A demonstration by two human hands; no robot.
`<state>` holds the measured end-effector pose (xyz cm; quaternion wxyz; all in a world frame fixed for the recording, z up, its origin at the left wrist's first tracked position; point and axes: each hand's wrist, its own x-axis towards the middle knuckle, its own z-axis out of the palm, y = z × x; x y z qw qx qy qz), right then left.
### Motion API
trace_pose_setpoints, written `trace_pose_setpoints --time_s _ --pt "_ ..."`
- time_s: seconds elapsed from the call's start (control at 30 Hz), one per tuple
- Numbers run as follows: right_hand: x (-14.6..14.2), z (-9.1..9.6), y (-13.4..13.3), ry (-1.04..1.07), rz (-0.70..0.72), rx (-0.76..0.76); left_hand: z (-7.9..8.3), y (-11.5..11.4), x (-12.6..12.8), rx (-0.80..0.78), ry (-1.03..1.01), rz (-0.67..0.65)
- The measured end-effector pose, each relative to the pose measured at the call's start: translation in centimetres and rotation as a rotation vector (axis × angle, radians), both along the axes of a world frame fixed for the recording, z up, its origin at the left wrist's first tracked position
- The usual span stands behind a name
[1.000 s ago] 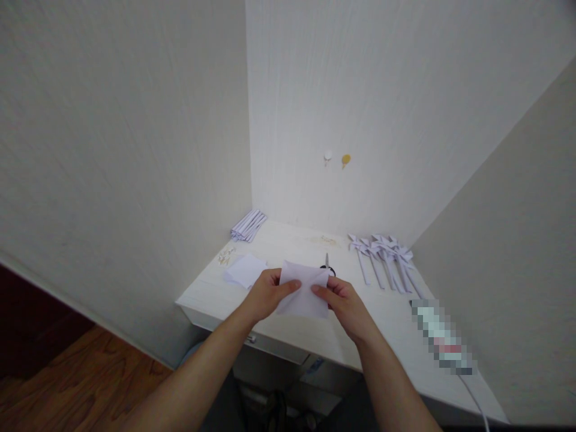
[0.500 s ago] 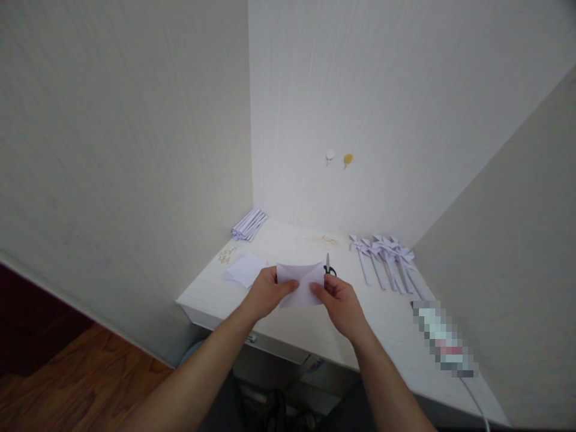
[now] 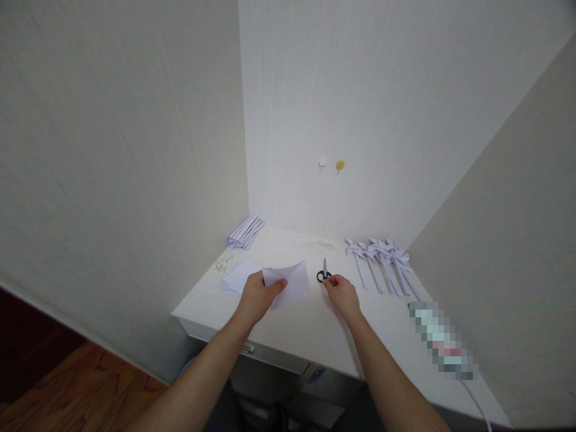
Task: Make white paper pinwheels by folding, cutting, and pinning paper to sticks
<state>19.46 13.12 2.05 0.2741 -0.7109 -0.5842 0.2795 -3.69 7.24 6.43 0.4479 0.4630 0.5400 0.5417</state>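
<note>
My left hand (image 3: 260,294) pinches a creased white paper sheet (image 3: 292,283) by its left side, thumb on top, and holds it above the table. The sheet's right side is free. My right hand (image 3: 341,292) is at the black handles of a pair of scissors (image 3: 324,273), its fingers closed at the right-hand loop. The scissors' blades point away from me. More white paper sheets (image 3: 238,277) lie on the table, partly behind my left hand.
A bundle of rolled paper sticks (image 3: 246,231) lies at the table's back left, with small pale pieces (image 3: 224,263) in front. Several paper pinwheels (image 3: 382,258) lie at the back right. A blurred-out device (image 3: 441,342) with a cable lies nearer. Two hooks (image 3: 339,165) are on the wall.
My right hand has let go of the paper's right side and closed its fingers at the scissors' handles. My left hand keeps the sheet, now slightly further left.
</note>
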Motion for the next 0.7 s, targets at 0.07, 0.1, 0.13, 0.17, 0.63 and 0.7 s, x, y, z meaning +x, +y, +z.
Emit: trace_pose_setpoints --time_s 0.07,0.1,0.13,0.17,0.63,0.7 --pt "0.3 -0.7 1.2 -0.128 -0.035 -0.074 0.5 -0.1 -0.1 0.011 0.006 0.024" --pt "0.3 -1.0 1.7 -0.178 -0.045 -0.103 0.6 -0.2 -0.1 0.016 0.005 0.032" --pt "0.2 -1.1 2.2 -0.221 -0.050 -0.126 0.8 -0.3 -0.1 0.021 0.000 0.036" --pt "0.0 -1.2 2.7 -0.256 -0.054 -0.145 0.9 -0.3 -0.1 0.025 -0.006 0.039" --pt "1.1 0.0 4.7 -0.232 0.046 -0.335 5.7 0.6 1.0 0.138 -0.087 -0.006" --pt "1.4 -0.2 3.7 -0.142 0.053 -0.335 6.6 0.7 1.3 0.168 -0.102 -0.023"
